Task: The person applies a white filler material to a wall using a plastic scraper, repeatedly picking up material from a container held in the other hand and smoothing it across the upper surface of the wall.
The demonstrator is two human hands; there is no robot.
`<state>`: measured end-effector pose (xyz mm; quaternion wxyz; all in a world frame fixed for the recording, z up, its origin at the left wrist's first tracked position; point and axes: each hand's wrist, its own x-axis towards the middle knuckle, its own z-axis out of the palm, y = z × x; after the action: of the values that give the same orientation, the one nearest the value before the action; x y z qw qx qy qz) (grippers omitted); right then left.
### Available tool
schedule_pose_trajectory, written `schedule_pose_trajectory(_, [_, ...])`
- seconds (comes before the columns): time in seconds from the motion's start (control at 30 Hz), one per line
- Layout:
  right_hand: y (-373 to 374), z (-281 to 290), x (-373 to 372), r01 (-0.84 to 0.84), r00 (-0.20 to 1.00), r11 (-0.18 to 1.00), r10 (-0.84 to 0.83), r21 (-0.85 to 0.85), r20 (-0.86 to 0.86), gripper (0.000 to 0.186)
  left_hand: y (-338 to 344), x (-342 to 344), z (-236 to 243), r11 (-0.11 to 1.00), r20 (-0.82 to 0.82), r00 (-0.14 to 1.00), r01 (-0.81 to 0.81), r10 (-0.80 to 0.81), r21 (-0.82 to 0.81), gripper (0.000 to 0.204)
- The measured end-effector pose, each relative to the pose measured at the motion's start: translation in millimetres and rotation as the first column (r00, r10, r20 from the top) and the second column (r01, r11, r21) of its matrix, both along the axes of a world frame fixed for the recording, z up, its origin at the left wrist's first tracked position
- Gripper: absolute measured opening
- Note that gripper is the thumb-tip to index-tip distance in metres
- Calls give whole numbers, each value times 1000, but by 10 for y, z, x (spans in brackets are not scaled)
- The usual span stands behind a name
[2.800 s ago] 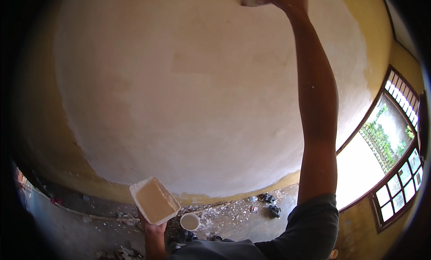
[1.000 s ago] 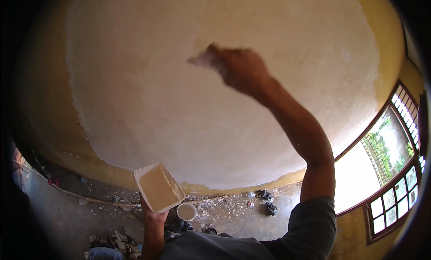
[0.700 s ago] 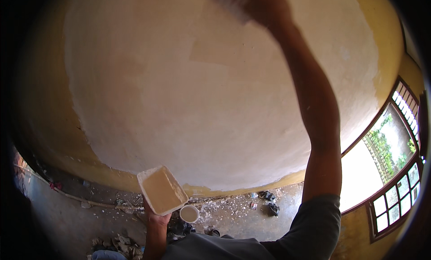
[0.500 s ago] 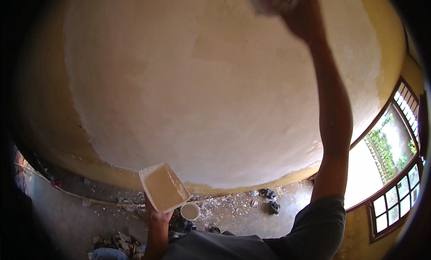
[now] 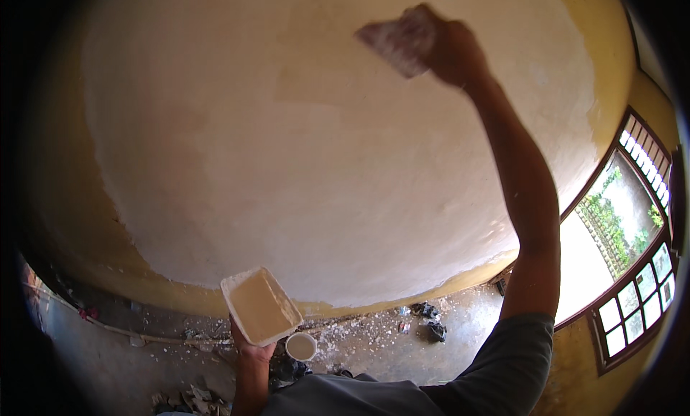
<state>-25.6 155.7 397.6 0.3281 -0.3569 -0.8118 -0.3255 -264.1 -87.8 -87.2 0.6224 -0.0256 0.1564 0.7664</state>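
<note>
My left hand grips a rectangular white tub from its near side, low in front of my body. Smooth cream-coloured paste lies inside, and the tub's open top tilts toward me. High up at the end of my raised arm, my right hand is closed round a flat scraper. The blade looks reddish, smeared with white, and is slightly blurred. It lies over the upper part of a large wall coated pale cream; whether it touches the surface I cannot tell.
Bare yellow wall borders the coated area. Below stands a round white tub. White crumbs and black plastic bags lie along the floor. A thin pole runs by the wall's foot. At the right is a brown-framed window.
My right hand has come down and leftward with the scraper, which now shows fully. The left hand and its tub have barely shifted; the whole view has tipped slightly.
</note>
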Motion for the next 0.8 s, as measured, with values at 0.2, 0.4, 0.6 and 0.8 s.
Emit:
schedule_pose_trajectory(0.2, [168,1345,998,-513,434,817,510,262,-743,8,95,132,-32,1000,-7,1000,15,-15,11,45])
schedule_pose_trajectory(0.4, [157,1106,-105,-556,524,809,518,189,-677,5,124,151,52,999,56,998,34,-36,43,46])
schedule_pose_trajectory(0.6, [739,968,469,-318,815,937,348,145,-463,18,135,201,-19,999,22,999,29,-30,47,48])
schedule_pose_trajectory(0.8, [708,1343,1608,-533,421,838,379,113,-824,28,150,300,-8,999,50,998,31,-33,42,49])
